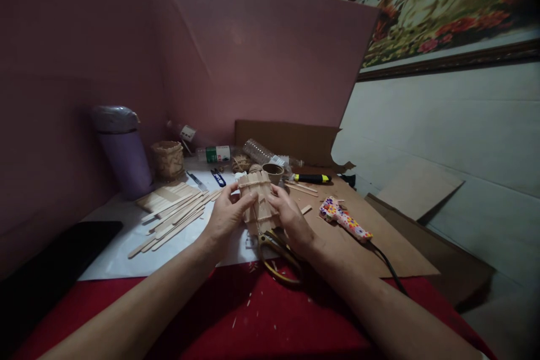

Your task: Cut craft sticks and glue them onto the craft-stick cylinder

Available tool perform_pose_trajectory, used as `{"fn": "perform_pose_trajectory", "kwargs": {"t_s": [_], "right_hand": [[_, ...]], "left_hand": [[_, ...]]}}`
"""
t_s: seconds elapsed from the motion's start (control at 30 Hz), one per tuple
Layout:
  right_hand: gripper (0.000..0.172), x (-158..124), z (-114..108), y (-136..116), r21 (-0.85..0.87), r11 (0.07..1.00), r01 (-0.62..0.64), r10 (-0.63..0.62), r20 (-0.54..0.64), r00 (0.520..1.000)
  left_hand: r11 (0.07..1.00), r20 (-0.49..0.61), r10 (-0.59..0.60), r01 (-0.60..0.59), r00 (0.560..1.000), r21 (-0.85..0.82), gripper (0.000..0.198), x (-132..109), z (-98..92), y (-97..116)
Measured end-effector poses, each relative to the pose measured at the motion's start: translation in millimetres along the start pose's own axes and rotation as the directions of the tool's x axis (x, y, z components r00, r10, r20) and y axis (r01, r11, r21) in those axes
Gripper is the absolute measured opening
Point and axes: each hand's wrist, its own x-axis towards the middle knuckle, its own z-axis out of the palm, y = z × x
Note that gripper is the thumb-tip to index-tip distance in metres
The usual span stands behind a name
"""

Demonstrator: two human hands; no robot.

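Note:
Between my two hands stands a small container of upright craft sticks (258,198), with twine-like bands near its top and bottom. My left hand (230,211) grips its left side, thumb across the front. On the other side my right hand (291,214) closes round the right edge; some of its fingers are hidden behind. Scissors (280,261) with large yellowish handles lie just below the container, beside my right wrist. Loose craft sticks (175,222) spread over white paper to the left of my left hand.
A patterned glue gun (343,219) with a black cord rests on cardboard at right. Behind are a utility knife (312,178), a brown cup (273,171), plastic bottles (214,153) and a twine-wrapped pot (167,160). A purple tumbler (125,157) stands left, a dark flat object (67,259) nearer.

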Motion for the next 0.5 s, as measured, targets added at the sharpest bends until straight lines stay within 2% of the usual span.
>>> {"fn": "perform_pose_trajectory", "kwargs": {"t_s": [0.17, 0.37, 0.5], "right_hand": [[0.042, 2, 0, -2, 0.089, 0.993, -0.077, 0.081, -0.042, 0.996], [0.055, 1, 2, -12, 0.102, 0.987, -0.123, 0.129, -0.055, 0.99], [0.056, 0, 2, -14, 0.108, 0.981, -0.159, 0.166, -0.056, 0.985]], "left_hand": [[0.999, 0.018, -0.031, 0.032, 0.999, -0.026, 0.054, -2, 0.4, 2], [0.995, 0.1, -0.065, 0.057, 0.993, 0.081, 0.05, 1, -5.1, 6], [0.988, 0.081, -0.054, 0.041, 0.995, 0.149, 0.052, -1, -4.3, 8]]}}
